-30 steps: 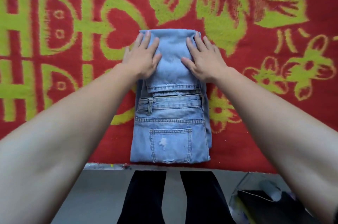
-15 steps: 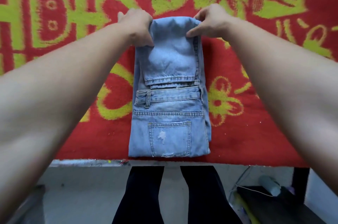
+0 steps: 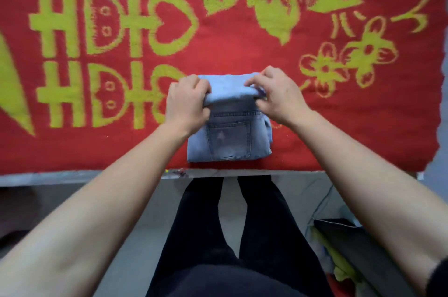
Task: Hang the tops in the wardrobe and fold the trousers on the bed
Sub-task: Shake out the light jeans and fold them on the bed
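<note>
A pair of light blue jeans (image 3: 229, 144) is seen lying on a red blanket (image 3: 242, 54). The blanket is spread over the bed, and big yellow-green flowers and shapes are woven into it. The jeans are folded into a small, thick pile. The pile is placed close to the near edge of the bed (image 3: 72, 176), right in front of the person.

A back pocket (image 3: 229, 140) is shown facing up on the near part of the pile (a small worn spot can be seen on it). The far part of the jeans is doubled over into a fat fold, and this fold is held at both ends.

The left end of the fold is gripped by the left hand (image 3: 188, 102), with the fingers curled round the cloth. The right end is pinched by the right hand (image 3: 278, 97), with the fingers bent on top and the thumb tucked below.

Two legs in black trousers (image 3: 201, 224) are seen below the bed edge, on a grey floor (image 3: 135, 236). Some dark and yellow things (image 3: 339, 270) are piled on the floor at the right, but they are too blurry to be named.
</note>
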Tool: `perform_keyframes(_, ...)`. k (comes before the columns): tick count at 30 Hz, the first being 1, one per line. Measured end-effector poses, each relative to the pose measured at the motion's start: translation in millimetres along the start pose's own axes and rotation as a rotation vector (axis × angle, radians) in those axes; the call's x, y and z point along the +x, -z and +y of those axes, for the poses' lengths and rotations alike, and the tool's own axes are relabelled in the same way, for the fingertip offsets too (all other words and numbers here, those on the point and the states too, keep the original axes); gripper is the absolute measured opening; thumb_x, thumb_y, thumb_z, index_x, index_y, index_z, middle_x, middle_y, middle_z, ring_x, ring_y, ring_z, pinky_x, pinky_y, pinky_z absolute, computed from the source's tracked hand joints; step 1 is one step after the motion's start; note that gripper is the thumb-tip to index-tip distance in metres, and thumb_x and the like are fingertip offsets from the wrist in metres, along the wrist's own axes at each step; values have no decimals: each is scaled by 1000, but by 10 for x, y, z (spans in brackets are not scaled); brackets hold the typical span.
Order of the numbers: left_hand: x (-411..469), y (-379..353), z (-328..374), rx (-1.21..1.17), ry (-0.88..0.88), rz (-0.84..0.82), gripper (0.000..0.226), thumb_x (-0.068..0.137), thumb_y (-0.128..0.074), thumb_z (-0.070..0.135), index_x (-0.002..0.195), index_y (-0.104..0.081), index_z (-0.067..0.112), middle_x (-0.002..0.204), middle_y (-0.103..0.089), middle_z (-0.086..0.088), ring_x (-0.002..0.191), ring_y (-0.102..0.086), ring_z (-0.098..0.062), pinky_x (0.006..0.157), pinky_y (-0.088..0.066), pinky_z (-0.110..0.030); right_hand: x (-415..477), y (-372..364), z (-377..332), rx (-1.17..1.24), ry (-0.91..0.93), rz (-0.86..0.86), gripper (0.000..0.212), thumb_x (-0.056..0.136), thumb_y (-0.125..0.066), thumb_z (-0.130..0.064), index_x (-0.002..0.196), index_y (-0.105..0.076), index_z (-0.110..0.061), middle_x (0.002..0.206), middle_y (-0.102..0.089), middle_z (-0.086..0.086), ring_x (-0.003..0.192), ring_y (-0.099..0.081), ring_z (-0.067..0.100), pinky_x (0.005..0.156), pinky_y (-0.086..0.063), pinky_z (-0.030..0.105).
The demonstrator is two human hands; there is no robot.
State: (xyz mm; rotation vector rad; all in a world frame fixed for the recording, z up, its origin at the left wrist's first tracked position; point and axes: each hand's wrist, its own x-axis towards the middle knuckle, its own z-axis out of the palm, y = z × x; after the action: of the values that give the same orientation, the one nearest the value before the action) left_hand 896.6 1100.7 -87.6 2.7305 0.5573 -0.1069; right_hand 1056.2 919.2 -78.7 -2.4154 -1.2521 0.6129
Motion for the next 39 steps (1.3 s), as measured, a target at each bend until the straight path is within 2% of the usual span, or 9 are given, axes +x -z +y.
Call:
perform_keyframes(5, -949, -604, 162, 74, -70, -79, 24, 59, -64, 10, 82, -57, 15, 82, -54, -7, 76, -51, -32, 62, -31, -39, -984, -739, 42, -165, 108, 29, 31, 68, -59, -6, 97, -69, -13, 89, -57, 10, 78, -54, 33, 58, -43, 39)
perform_keyframes(9, -1370, -1038, 191, 114, -112, -296, 27, 61, -70, 6, 84, -57, 13, 86, -56, -7, 78, -52, -32, 60, -33, -37, -1389, -1156, 116, -208, 141, -236, 46, 62, -66, -3, 107, -65, -11, 101, -57, 13, 90, -54, 35, 61, -46, 40)
perform_keyframes(12, -1450, -1102, 190, 98, -106, -382, 20, 66, -68, 14, 84, -58, 13, 87, -57, -7, 80, -54, -32, 61, -40, -39, -1432, -1217, 125, -210, 124, -379, 49, 66, -62, -22, 114, -64, -12, 106, -58, 12, 99, -52, 36, 69, -50, 41)
perform_keyframes(16, -1237, -966, 189, 39, -13, -102, 28, 80, -48, 24, 102, -61, 12, 99, -59, -11, 95, -53, -33, 76, -39, -42, -1281, -1120, 58, -162, 77, -83, 15, 85, -57, -22, 90, -67, -11, 90, -57, 12, 81, -55, 35, 66, -43, 42)
perform_keyframes(19, -988, -972, 157, 32, 96, 63, 43, 93, -48, 22, 134, -54, 9, 140, -49, -19, 131, -41, -34, 97, -38, -48, -1037, -1118, 33, -209, -47, 102, 31, 84, -54, -19, 112, -62, -7, 120, -53, 21, 107, -53, 39, 87, -45, 48)
perform_keyframes(21, -850, -1027, 166, 42, 146, 21, 51, 101, -39, 28, 149, -40, 13, 159, -28, -17, 147, -26, -33, 110, -30, -52, -868, -1177, -3, -259, -111, 94, 61, 77, -46, -20, 136, -47, -7, 148, -32, 24, 134, -38, 40, 106, -37, 51)
perform_keyframes(23, -707, -1084, 186, 22, 200, -17, 55, 102, -31, 33, 155, -27, 18, 164, -16, -14, 151, -15, -31, 116, -22, -55, -683, -1238, -43, -278, -141, 86, 78, 73, -45, -22, 149, -36, -8, 158, -22, 24, 145, -26, 37, 114, -29, 52)
perform_keyframes(29, -745, -1489, 117, 72, 199, -106, 56, 104, -26, 45, 157, -15, 30, 165, -10, -10, 152, -8, -32, 117, -17, -60, -662, -1571, 162, -287, -259, 43, 66, 102, -35, -47, 159, -19, -17, 164, -12, 20, 152, -11, 37, 121, -16, 55)
perform_keyframes(39, -872, -1735, 82, 96, 199, -228, 63, 102, -28, 48, 158, -9, 27, 165, -6, -15, 152, -6, -33, 114, -21, -61, -834, -1857, 315, -274, -301, -98, 72, 100, -34, -57, 159, -13, -21, 165, -8, 21, 150, -12, 43, 114, -20, 64)
